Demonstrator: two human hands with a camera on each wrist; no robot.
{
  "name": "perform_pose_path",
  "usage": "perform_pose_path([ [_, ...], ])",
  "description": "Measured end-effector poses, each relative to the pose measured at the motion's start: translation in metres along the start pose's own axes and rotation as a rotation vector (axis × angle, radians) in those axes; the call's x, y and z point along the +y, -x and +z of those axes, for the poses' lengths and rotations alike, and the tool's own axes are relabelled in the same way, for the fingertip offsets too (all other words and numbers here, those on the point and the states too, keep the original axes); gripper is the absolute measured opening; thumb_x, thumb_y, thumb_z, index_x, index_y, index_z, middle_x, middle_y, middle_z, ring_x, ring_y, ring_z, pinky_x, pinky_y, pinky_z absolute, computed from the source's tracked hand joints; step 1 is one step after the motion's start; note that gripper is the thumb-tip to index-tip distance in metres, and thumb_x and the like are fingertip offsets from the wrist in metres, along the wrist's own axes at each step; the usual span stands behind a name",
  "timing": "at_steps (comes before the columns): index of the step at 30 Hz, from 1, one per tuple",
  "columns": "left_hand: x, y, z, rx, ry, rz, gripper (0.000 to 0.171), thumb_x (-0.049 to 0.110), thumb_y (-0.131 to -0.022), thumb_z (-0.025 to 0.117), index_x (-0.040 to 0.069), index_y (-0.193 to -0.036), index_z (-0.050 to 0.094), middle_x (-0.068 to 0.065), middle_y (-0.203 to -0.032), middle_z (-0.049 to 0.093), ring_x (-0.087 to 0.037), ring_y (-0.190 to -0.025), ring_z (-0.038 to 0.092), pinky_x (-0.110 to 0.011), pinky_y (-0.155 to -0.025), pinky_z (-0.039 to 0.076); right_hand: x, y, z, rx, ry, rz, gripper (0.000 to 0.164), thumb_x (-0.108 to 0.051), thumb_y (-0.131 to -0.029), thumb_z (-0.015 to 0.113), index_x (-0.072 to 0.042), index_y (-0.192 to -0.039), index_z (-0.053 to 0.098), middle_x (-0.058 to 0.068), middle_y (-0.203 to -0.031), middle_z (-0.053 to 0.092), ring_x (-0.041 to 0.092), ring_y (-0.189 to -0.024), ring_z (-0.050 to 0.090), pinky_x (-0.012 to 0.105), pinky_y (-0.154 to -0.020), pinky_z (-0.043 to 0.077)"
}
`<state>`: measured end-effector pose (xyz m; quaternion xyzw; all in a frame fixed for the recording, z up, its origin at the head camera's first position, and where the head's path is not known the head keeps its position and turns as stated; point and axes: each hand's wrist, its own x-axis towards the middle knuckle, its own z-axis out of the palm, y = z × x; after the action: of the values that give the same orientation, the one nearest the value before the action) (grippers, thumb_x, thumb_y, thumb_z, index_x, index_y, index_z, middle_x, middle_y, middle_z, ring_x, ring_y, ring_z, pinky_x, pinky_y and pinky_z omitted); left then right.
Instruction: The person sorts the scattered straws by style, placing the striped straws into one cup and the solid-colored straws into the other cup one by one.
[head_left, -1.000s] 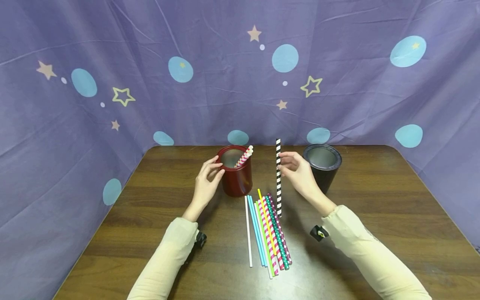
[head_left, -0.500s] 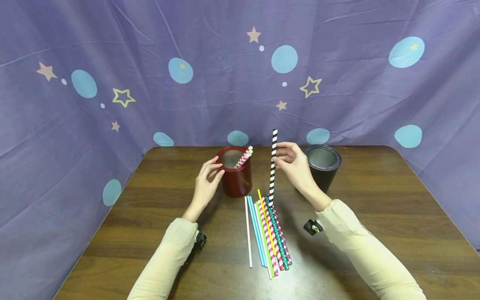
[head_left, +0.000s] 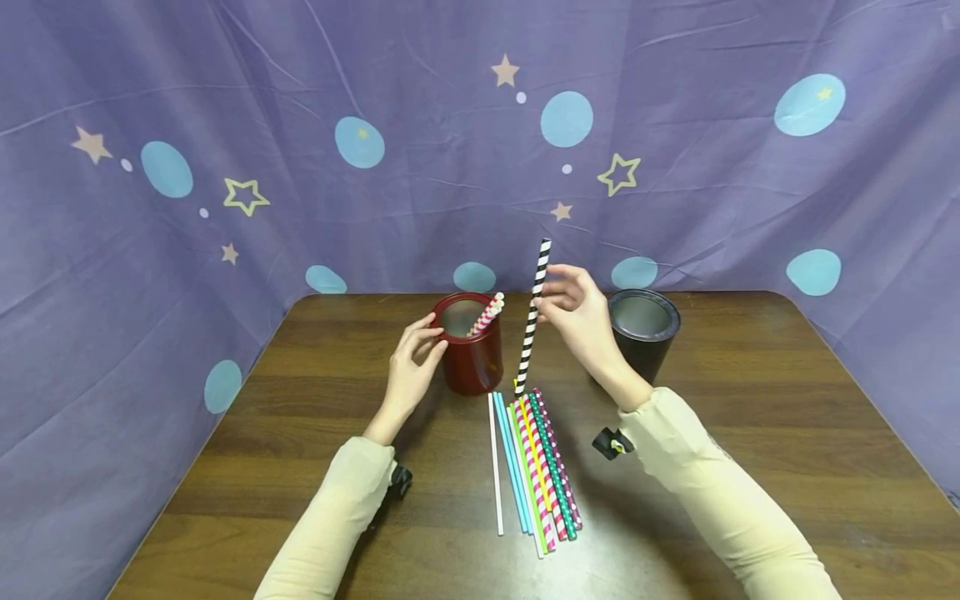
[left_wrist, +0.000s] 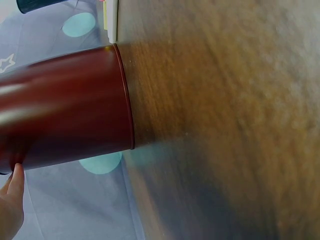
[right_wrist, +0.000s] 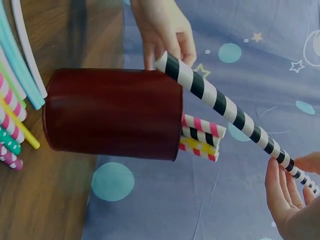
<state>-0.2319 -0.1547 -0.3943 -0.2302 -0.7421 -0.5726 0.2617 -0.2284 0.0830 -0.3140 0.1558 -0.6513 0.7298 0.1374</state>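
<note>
My right hand pinches a black-and-white striped paper straw between thumb and fingers. In the head view the straw leans slightly, its lower end above the top of a row of straws. The right wrist view shows its near end in front of the dark red cup, near the rim. That cup stands upright on the table, and several striped and patterned straws lean out of it. My left hand holds the cup's left side by the rim, thumb toward me; one fingertip shows against its wall.
Several loose straws, white, blue, green, yellow, pink-striped and dotted, lie side by side on the wooden table. To the right stands a black cup, behind my right hand. A purple patterned curtain hangs behind the table.
My right hand has risen and moved left with the black-and-white straw, from beside the row of straws toward the red cup. The straw now leans more. My left hand stays at the red cup.
</note>
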Motion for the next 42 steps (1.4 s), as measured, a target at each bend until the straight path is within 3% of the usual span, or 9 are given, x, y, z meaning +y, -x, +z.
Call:
perform_pose_path([
  [5,0.001,0.000,0.000,0.001,0.002,-0.004,0.020,-0.009,-0.080,0.058,-0.017,-0.097,0.055,-0.031,-0.120,0.045,-0.040,-0.103,0.051,-0.041,-0.088,0.045,-0.005,-0.001,0.004,0.019,-0.018,-0.004,0.045,0.014,-0.074,0.057,0.006,-0.116,0.042,0.016,-0.088,0.058,0.010,-0.070,0.060,0.026,-0.062,0.055],
  [15,0.001,0.000,0.000,0.002,-0.003,-0.009,0.019,-0.009,-0.080,0.058,-0.017,-0.098,0.055,-0.031,-0.120,0.045,-0.039,-0.102,0.052,-0.039,-0.089,0.045,-0.014,-0.005,0.013,0.067,-0.048,-0.021,0.037,0.014,-0.074,0.057,0.005,-0.108,0.043,0.014,-0.089,0.058,0.008,-0.071,0.059,0.031,-0.065,0.055],
  [26,-0.001,0.000,0.001,0.002,0.007,0.002,0.020,-0.009,-0.080,0.057,-0.017,-0.098,0.055,-0.031,-0.120,0.045,-0.040,-0.101,0.052,-0.038,-0.089,0.045,-0.016,-0.006,0.020,0.090,-0.136,-0.075,0.033,0.017,-0.072,0.057,-0.007,-0.090,0.045,-0.003,-0.077,0.058,0.011,-0.071,0.058,0.028,-0.065,0.055],
  [42,-0.001,0.000,0.000,-0.003,-0.002,-0.003,0.020,-0.008,-0.080,0.057,-0.017,-0.098,0.055,-0.031,-0.121,0.044,-0.040,-0.105,0.050,-0.043,-0.088,0.045,-0.001,-0.006,0.024,0.082,-0.021,-0.079,0.029,0.012,-0.071,0.063,-0.009,-0.084,0.048,-0.008,-0.074,0.059,0.005,-0.069,0.058,0.020,-0.069,0.050],
])
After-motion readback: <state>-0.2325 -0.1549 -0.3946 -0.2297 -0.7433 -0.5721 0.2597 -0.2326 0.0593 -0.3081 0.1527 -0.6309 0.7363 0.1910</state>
